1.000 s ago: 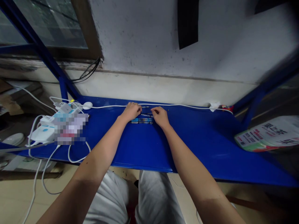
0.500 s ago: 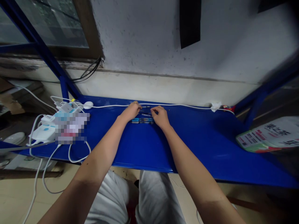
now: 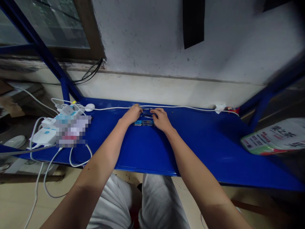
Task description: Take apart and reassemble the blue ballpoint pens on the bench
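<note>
Several pens with light blue parts lie side by side on the blue table. Just behind them are a few more thin dark pens or pen parts, partly covered by the fingers. My left hand is closed at the left ends of these rear pieces; what its fingertips pinch is too small to make out. From the right, my right hand reaches over the right ends of the pens, its fingers curled together around something I cannot make out.
Power strips with white cables and a blurred-out item stand at the left. A white cable runs along the back edge by the wall. At the right lies a large printed package.
My right hand has shifted slightly to the left, closer to my left hand, and covers more of the pens' right ends. My left hand has moved very slightly left.
</note>
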